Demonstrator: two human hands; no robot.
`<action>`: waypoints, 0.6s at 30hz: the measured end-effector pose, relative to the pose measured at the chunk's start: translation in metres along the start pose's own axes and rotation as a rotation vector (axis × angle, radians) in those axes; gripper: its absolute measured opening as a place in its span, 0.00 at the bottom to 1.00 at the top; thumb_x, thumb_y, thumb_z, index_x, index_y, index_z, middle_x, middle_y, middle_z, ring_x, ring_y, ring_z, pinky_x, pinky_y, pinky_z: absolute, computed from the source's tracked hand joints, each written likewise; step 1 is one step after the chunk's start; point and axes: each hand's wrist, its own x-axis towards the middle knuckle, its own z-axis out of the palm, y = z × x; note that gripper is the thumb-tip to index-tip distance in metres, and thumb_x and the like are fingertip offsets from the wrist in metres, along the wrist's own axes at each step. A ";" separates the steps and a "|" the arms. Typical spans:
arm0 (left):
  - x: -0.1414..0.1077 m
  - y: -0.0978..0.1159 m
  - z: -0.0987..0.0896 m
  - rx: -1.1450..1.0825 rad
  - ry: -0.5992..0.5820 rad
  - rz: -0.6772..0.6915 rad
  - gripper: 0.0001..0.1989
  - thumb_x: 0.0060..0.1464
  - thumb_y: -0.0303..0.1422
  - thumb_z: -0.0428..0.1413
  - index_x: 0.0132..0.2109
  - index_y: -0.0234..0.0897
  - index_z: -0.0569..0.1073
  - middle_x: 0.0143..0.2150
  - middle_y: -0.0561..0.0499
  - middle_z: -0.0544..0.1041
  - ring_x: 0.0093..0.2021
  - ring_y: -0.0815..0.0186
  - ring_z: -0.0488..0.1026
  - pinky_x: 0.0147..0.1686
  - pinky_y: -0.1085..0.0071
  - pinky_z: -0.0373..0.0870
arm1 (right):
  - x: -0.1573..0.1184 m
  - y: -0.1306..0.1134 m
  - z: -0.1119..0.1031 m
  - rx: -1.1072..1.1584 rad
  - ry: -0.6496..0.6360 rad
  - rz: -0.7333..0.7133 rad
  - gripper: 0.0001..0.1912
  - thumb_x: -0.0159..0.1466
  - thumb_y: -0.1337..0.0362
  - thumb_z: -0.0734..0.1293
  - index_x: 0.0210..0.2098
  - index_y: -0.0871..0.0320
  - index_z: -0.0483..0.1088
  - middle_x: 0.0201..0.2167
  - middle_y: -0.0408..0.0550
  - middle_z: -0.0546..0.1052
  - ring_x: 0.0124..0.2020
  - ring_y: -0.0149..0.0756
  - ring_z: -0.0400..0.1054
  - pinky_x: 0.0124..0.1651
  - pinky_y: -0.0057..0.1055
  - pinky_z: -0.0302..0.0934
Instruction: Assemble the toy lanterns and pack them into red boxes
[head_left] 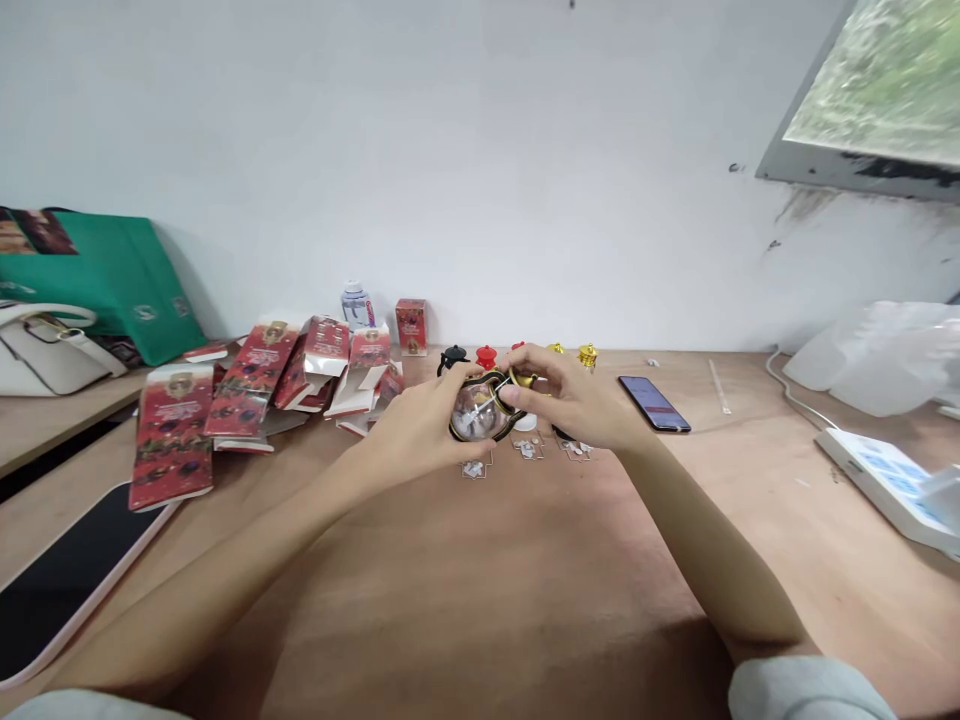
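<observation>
Near the middle of the view, my left hand is wrapped round a clear rounded ornament with a black and gold rim. My right hand pinches at the ornament's upper right side, where a thin gold piece shows between the fingers. What exactly the right fingertips grip is too small to make out. Behind the hands stand small pieces with black, red and gold tops, partly hidden. Small whitish bits lie on the table just past the hands.
Red printed boxes are piled at the left, near a bottle and an upright red box. A phone lies right of the hands. Farther right are a power strip and plastic bags; a large phone lies front left.
</observation>
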 end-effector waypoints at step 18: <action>-0.003 0.000 -0.021 0.578 -0.241 -0.192 0.29 0.52 0.41 0.54 0.59 0.36 0.63 0.41 0.37 0.80 0.43 0.42 0.77 0.36 0.59 0.71 | -0.018 -0.011 -0.068 -0.145 0.393 -0.001 0.11 0.60 0.63 0.67 0.42 0.57 0.71 0.29 0.44 0.81 0.27 0.32 0.73 0.35 0.33 0.67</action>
